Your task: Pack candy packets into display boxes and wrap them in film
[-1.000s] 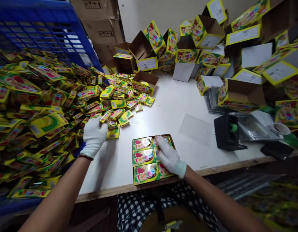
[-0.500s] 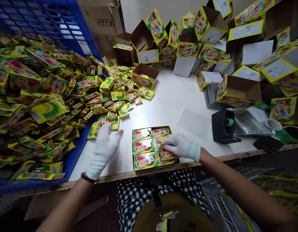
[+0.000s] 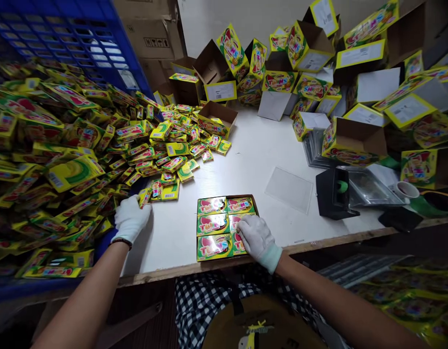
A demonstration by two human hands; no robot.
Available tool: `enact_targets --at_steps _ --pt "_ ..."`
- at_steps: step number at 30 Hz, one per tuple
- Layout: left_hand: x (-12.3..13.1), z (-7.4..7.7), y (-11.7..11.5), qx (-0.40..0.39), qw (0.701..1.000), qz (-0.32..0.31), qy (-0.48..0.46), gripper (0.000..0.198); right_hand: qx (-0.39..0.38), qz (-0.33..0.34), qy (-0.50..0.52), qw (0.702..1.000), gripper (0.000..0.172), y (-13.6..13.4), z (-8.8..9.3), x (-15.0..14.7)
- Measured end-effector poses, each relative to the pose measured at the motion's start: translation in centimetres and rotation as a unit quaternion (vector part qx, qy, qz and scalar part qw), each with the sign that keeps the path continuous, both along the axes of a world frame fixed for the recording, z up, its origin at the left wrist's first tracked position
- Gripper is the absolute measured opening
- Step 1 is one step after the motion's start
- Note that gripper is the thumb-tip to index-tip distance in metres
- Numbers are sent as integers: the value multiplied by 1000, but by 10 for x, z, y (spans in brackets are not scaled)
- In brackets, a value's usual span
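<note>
The step in hand looks like filling the small open carton [image 3: 256,207] with little candy boxes. It sits low in the middle of the frame, on the white bench [image 3: 242,150], close to its front edge. Three little boxes [image 3: 213,224] lie in a row down its left side, with their bright fronts up, and more are down its right side, partly under a hand. The right hand [image 3: 258,240], in a white glove, rests on that right side with its fingers bent; it seems to be setting boxes straight, but I can't tell if it grips one. The left hand [image 3: 132,216], gloved too, is at the left of the frame, by the edge of the big messy pile [image 3: 76,169] that fills the blue crate [image 3: 82,19] and spills onto the bench. Its fingers are partly curled, and I can't tell if it has hold of a box. The next move seems to call for picking boxes from the pile gently, because they lie loose and could slide.
</note>
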State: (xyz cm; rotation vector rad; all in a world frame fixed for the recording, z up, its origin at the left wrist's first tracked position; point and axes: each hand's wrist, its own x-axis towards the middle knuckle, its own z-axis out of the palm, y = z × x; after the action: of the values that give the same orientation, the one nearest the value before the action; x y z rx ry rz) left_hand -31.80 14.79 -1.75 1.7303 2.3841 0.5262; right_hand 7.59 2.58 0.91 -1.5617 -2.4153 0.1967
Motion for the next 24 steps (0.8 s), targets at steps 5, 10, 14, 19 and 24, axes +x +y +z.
enact_targets --at_steps 5,10,14,19,24 --pt "18 7 -34 2 985 73 -157 33 10 29 106 994 21 -6 -9 7" --pt "62 27 -73 6 942 2 -334 57 31 5 259 966 24 3 -2 9" --pt "130 72 -88 -34 857 -162 -487 53 2 33 353 935 41 32 46 0" --pt "196 96 -85 -16 847 -335 -412 38 -51 180 272 944 24 69 90 0" --pt "165 47 -58 175 940 -191 -220 41 -68 -25 254 965 23 63 49 20"
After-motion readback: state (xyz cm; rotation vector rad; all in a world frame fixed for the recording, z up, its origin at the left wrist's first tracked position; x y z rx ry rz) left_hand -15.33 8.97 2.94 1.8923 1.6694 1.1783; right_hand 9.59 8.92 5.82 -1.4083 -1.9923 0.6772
